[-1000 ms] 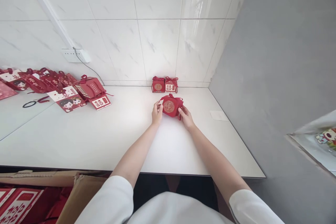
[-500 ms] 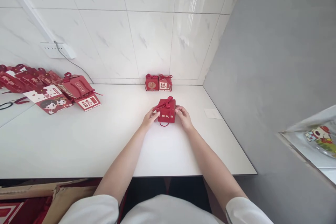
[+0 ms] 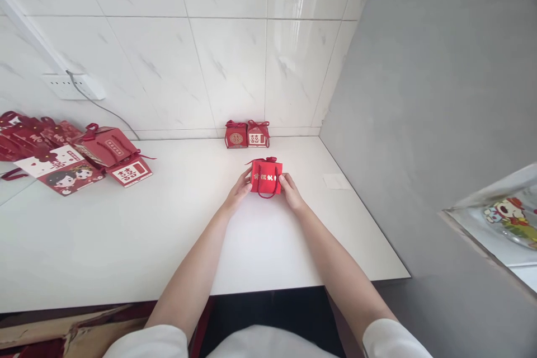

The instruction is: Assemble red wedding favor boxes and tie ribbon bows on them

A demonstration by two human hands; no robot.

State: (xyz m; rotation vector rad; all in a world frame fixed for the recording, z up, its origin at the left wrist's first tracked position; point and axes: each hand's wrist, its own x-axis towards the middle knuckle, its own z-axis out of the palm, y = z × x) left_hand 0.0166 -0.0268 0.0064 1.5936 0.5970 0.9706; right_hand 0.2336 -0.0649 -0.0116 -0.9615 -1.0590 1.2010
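A small red gift box (image 3: 260, 172) with a cord handle and gold characters faces me, a red ribbon bow on its top. My left hand (image 3: 239, 191) grips its left side, fingers behind and thumb near the front edge. On the opposite side, my right hand (image 3: 291, 190) holds the box with the thumb at its front right edge. Behind it, two finished-looking boxes stand side by side against the wall: one with a round gold emblem (image 3: 236, 135) and one with a white label (image 3: 258, 135), both tied with ribbon.
Left on the white table (image 3: 176, 224) lie a pile of red folded boxes (image 3: 25, 137), a printed card with two cartoon faces (image 3: 62, 170) and a larger red box (image 3: 111, 148). A cardboard carton (image 3: 96, 335) sits below the front edge. A grey wall (image 3: 419, 95) borders the right.
The gift box has tipped back between my hands, so its front with the characters and cord shows more and its top less. The view has shifted slightly.
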